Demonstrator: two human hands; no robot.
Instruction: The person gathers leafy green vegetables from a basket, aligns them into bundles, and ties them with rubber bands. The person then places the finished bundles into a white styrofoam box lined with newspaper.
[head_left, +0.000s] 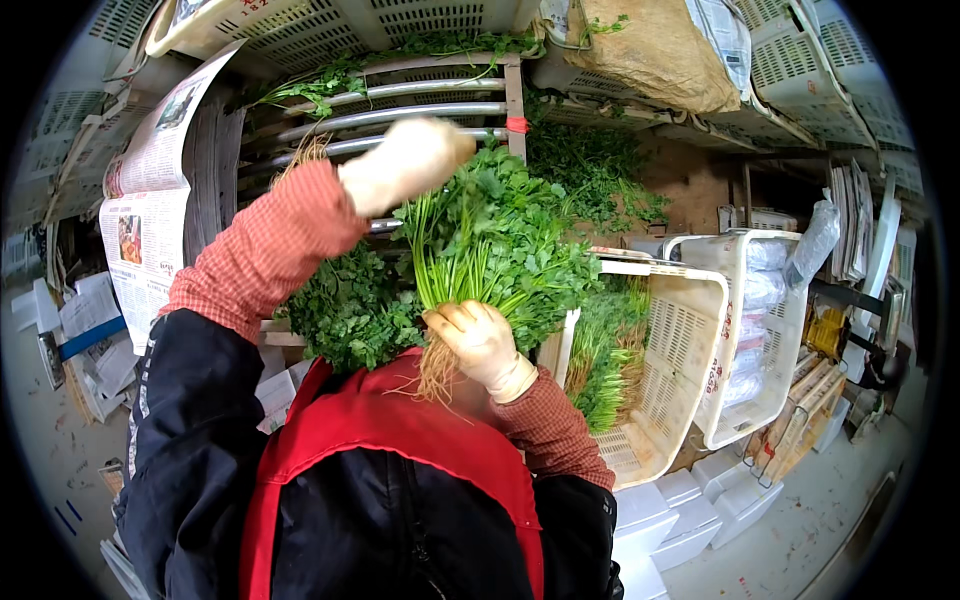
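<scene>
My right hand (484, 349), in a pale rubber glove, grips a bunch of coriander (480, 255) around the stems just above the roots. Its tan roots (435, 367) hang in front of my red apron (390, 442). The leaves fan out away from me, to the upper right. Raised over the left side of the leaves is my left hand (409, 165), also gloved and blurred by motion; its fingers are not clear. More coriander (352, 307) lies below my left forearm, beside the bunch.
A rack of metal bars (420, 116) lies ahead, with loose coriander (322, 90) along its far side. At right, one white plastic crate (675, 337) contains rooted bunches (611, 360); another crate (780, 322) contains plastic-wrapped packs. Newspapers (150, 180) hang at left. White boxes (682, 517) stand lower right.
</scene>
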